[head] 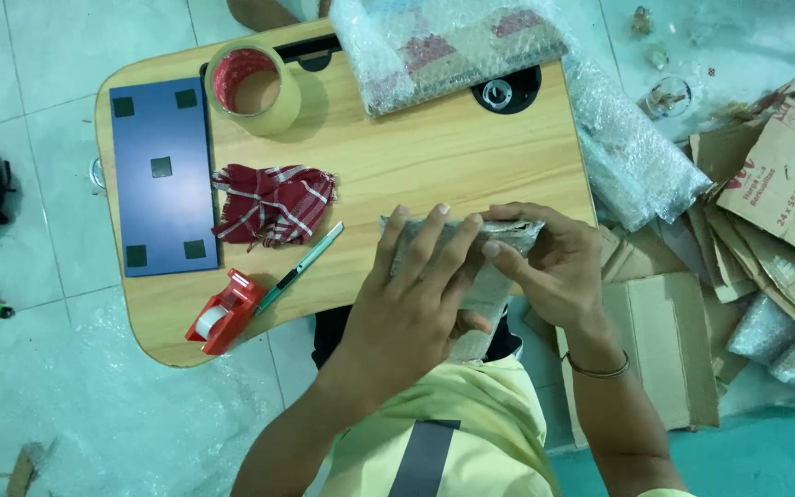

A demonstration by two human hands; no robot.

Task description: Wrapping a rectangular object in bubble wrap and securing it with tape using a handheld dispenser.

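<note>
At centre frame I have my left hand point(413, 296) flat on a bubble-wrapped parcel point(471, 253) and my right hand point(549, 267) pinching its end, wrap on, the tape dispenser point(224, 313) lower left untouched.

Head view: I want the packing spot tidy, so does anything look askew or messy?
Yes. Torn cardboard pieces lie strewn on the floor right of the wooden table, and a red checked cloth sits crumpled on it.
</note>
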